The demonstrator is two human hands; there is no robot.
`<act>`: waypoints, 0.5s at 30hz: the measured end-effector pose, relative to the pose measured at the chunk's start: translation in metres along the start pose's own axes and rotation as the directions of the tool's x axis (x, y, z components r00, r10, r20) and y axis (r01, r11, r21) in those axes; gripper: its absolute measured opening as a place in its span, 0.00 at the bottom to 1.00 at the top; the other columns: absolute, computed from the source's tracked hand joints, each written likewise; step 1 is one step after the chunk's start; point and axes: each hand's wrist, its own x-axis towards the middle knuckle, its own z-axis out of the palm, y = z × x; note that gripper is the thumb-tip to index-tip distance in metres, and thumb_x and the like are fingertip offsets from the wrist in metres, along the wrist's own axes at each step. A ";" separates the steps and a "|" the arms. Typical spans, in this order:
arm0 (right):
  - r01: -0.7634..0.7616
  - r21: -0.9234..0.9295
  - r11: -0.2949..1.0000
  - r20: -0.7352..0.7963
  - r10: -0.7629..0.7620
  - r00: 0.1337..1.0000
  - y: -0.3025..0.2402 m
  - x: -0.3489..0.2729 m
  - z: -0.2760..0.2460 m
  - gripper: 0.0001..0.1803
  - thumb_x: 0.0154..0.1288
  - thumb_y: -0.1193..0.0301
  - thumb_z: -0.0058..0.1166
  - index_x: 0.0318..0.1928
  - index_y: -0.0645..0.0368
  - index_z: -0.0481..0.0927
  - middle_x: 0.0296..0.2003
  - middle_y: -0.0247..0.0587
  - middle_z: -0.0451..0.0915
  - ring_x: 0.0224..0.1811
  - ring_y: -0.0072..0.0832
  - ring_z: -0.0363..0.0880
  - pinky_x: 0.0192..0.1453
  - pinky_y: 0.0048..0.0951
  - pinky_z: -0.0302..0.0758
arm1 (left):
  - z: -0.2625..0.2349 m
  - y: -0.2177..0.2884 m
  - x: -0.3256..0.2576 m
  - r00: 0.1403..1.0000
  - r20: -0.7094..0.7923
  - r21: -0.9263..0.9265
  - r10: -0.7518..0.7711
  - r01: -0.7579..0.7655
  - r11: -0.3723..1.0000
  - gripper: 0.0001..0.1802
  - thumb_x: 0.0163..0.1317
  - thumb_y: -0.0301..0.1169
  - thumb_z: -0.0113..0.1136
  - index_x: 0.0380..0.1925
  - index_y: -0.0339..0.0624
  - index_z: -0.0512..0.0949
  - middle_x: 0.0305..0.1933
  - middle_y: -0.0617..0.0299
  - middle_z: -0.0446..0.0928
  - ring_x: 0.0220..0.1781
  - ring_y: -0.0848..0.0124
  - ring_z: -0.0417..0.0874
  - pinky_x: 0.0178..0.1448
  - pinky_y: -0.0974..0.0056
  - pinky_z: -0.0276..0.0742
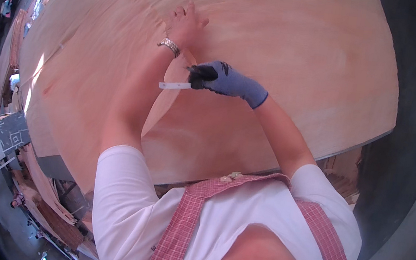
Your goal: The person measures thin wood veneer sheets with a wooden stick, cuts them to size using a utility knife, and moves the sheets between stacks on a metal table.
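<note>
Broad sheets of thin wood veneer [282, 45], pinkish tan, spread out in front of me. My left hand [186, 26], bare with a metal-banded watch [170, 46] at the wrist, rests flat on the veneer with its fingers spread. Nearer to me, my right hand [220, 79] wears a blue-grey glove with black fingertips. Its fingers are closed round a flat white strip-like tool [174, 86], which sticks out to the left; I cannot make out its exact kind. A raised veneer edge [167, 101] curls beside my left forearm, under the tool.
A dark grey surface [407, 130] borders the veneer on the right. Veneer offcuts [44, 192] are heaped at the lower left, near a grey board [13, 131] with white markings. More wood pieces [344, 169] show below the sheet's near right edge.
</note>
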 end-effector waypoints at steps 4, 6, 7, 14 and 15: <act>0.025 -0.243 0.970 -0.002 -0.026 1.000 0.015 -0.015 -0.009 0.11 0.62 0.67 0.59 0.43 0.55 0.83 0.27 0.30 0.80 0.29 0.18 0.73 0.36 0.25 0.73 | 0.006 -0.001 -0.016 0.991 -0.114 -0.088 0.068 -0.079 0.993 0.41 0.64 0.53 0.53 0.72 0.47 0.56 0.62 0.43 0.67 0.66 0.47 0.65 0.66 0.49 0.66; -0.073 -0.083 0.994 -0.016 0.072 0.997 0.019 -0.018 -0.011 0.13 0.62 0.67 0.60 0.46 0.57 0.83 0.30 0.29 0.81 0.31 0.18 0.72 0.38 0.25 0.73 | 0.000 -0.010 -0.024 0.985 -0.132 -0.089 0.114 -0.126 0.988 0.39 0.65 0.51 0.53 0.72 0.48 0.56 0.63 0.45 0.67 0.66 0.48 0.66 0.65 0.49 0.67; -0.117 -0.002 0.993 -0.016 0.117 0.993 0.018 -0.020 -0.011 0.14 0.62 0.66 0.61 0.47 0.57 0.83 0.31 0.29 0.82 0.32 0.17 0.72 0.39 0.25 0.73 | -0.006 -0.008 -0.029 0.981 -0.139 -0.070 0.134 -0.144 0.987 0.38 0.66 0.51 0.53 0.72 0.49 0.56 0.64 0.46 0.67 0.67 0.49 0.65 0.65 0.49 0.67; -0.084 -0.018 0.996 -0.073 0.082 0.994 0.030 -0.014 -0.011 0.17 0.63 0.66 0.62 0.50 0.60 0.82 0.34 0.33 0.84 0.35 0.16 0.73 0.44 0.24 0.73 | -0.002 -0.046 -0.046 0.846 -0.339 -0.337 0.411 -0.517 0.787 0.36 0.64 0.46 0.58 0.71 0.52 0.60 0.70 0.52 0.64 0.72 0.54 0.61 0.71 0.52 0.62; -0.137 -0.036 0.990 -0.051 0.135 0.990 0.020 -0.014 -0.011 0.17 0.63 0.66 0.62 0.50 0.61 0.81 0.34 0.34 0.84 0.35 0.16 0.73 0.44 0.24 0.73 | 0.003 -0.050 -0.054 0.871 -0.312 -0.228 0.380 -0.457 0.860 0.37 0.63 0.46 0.60 0.70 0.52 0.61 0.71 0.52 0.63 0.73 0.54 0.60 0.72 0.52 0.60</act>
